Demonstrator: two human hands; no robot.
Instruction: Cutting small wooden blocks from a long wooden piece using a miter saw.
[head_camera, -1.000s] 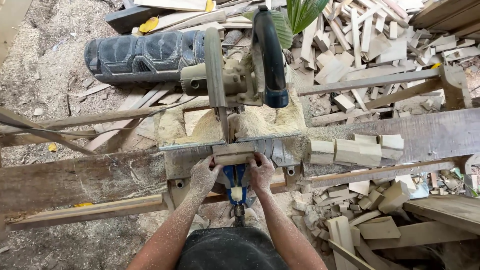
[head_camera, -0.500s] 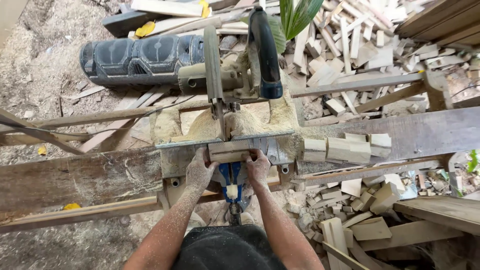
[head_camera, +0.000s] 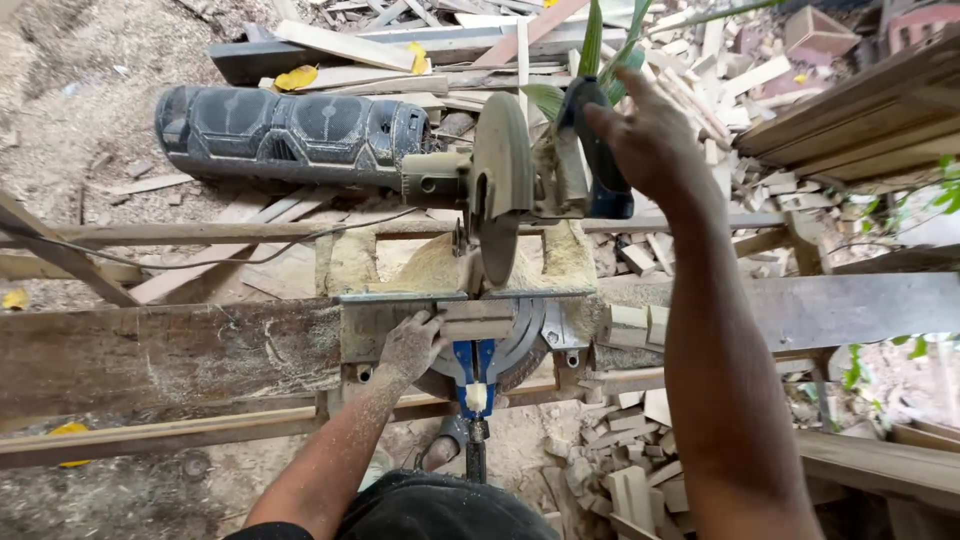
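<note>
Far left: my long weathered bench plank (head_camera: 150, 355), lying flat and running up to the saw base, with sawdust (head_camera: 60, 120) spread over the ground beyond it. Above it, further back: a black ribbed moulded case (head_camera: 285, 135), lying on its side just behind the saw's motor. Centre-left: my left hand (head_camera: 408, 347), dusty, fingers curled down onto the near end of a small wooden block (head_camera: 478, 320); I press that block flat on the saw table, against the fence, directly under the blade. Centre: the mitre saw (head_camera: 500, 200), its head raised, the round blade (head_camera: 500, 195) tilted up clear of the block; a heap of pale sawdust sits behind the fence, and a blue lever (head_camera: 477, 365) shows at the front of the base. Centre-right: my right hand (head_camera: 650, 140), lifted, fingers spread wide and gripping nothing, just beside the saw's dark blue handle (head_camera: 600, 150); whether a fingertip touches it I cannot tell. Right: a few cut blocks (head_camera: 635, 325) resting on the bench beside the saw, offcuts (head_camera: 620, 470) heaped on the ground below, and stacked boards (head_camera: 860, 110) at the upper right.
</note>
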